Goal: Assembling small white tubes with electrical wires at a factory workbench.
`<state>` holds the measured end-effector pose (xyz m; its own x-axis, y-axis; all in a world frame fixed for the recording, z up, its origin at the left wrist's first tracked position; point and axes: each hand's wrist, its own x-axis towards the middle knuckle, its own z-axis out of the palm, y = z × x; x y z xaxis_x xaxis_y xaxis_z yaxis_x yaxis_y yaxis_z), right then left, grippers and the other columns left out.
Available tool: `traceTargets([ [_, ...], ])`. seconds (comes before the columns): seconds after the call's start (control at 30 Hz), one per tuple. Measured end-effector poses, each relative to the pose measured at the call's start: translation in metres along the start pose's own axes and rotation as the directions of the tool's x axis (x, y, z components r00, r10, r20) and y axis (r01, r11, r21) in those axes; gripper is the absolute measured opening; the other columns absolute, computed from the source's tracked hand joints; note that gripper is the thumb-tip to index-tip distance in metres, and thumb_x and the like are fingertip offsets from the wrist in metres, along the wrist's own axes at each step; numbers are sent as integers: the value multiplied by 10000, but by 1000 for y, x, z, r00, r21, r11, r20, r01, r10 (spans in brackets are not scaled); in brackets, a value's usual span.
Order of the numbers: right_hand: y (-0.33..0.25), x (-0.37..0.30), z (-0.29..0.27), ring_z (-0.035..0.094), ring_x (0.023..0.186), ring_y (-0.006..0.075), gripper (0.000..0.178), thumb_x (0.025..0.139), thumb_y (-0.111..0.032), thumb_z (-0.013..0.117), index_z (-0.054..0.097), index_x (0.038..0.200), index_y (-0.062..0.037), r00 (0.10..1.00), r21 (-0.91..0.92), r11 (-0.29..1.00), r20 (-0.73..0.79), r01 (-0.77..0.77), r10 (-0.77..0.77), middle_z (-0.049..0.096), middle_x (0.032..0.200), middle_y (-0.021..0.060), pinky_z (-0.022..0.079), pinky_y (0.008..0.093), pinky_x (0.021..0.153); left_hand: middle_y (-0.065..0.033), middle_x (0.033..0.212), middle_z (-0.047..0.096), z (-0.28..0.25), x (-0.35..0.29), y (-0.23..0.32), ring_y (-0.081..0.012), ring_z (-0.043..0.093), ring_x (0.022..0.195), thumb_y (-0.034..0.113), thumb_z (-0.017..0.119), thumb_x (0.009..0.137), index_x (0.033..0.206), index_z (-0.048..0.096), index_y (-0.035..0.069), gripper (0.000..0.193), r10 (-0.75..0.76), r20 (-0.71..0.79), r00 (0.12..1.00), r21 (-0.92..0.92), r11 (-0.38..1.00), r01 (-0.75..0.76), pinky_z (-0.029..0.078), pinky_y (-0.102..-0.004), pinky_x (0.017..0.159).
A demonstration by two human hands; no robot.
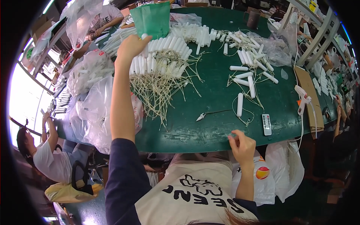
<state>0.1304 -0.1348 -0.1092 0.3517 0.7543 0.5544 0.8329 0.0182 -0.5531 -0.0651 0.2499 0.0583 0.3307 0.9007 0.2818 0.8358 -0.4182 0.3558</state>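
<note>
My left hand (132, 48) reaches far over the table, its fingers closed around a white plastic tube (144, 36) whose end shows above them. Right below it lies a dense pile of similar white tubes (159, 66), with thin cream wires (153, 93) trailing toward me. Close to the table's front edge, my right hand (243, 147) is curled, thumb and index finger near each other; whatever is between them is too small to make out. Beyond that hand lie a single wired white tube (240, 105) and a small white pointed piece on a dark lead (201, 117).
On the right are a white remote control (266, 125), a white glue gun (302, 99), a cardboard sheet (309, 97) and scattered wired tubes (247, 71). Clear plastic bags (97, 116) crowd the left. A green bag (151, 18) stands behind the pile. Another person (48, 150) sits at left.
</note>
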Motion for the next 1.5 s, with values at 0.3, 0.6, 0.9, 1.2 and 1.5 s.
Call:
traceTargets([
  [0.3, 21, -12, 21, 474, 404, 181, 155, 719, -2, 663, 604, 858, -38, 979, 54, 980, -87, 192, -187, 482, 512, 29, 367, 297, 414, -193, 991, 663, 82, 92, -65, -358, 634, 943, 620, 560, 775, 960, 662, 16, 640, -120, -72, 990, 263, 955, 135, 494, -452, 779],
  [0.6, 23, -8, 24, 457, 409, 195, 75, 698, -6, 631, 591, 737, -56, 979, -23, 984, -97, 177, -179, 442, 500, 27, 356, 307, 404, -205, 1068, 636, 130, 126, -79, -368, 602, 1017, 610, 553, 780, 1084, 610, 7, 678, -202, -32, 979, 104, 973, 204, 474, -462, 840],
  [0.9, 25, -8, 25, 432, 392, 196, 68, 690, 9, 621, 586, 700, -49, 982, -26, 987, -102, 157, -159, 410, 480, 24, 338, 309, 401, -200, 1173, 593, 119, 130, -70, -365, 566, 1092, 488, 556, 797, 1169, 581, 80, 553, -215, 84, 973, 224, 956, 192, 458, -450, 895],
  [1.2, 23, -9, 24, 444, 400, 197, 65, 688, -3, 625, 586, 685, -55, 978, -53, 988, -139, 148, -154, 417, 483, 27, 342, 305, 402, -188, 1000, 659, 117, 109, -10, -370, 630, 944, 365, 510, 833, 1025, 637, 65, 378, -14, -86, 996, 286, 957, 38, 495, -455, 797],
  [1.5, 28, -14, 22, 494, 446, 192, 86, 680, -46, 645, 564, 692, -74, 972, -86, 981, -145, 173, -184, 473, 548, 32, 390, 291, 417, -139, 827, 679, 210, -14, 166, -320, 649, 782, 440, 579, 840, 1036, 655, 174, 339, 615, 70, 785, -100, 788, -608, 508, -429, 689],
])
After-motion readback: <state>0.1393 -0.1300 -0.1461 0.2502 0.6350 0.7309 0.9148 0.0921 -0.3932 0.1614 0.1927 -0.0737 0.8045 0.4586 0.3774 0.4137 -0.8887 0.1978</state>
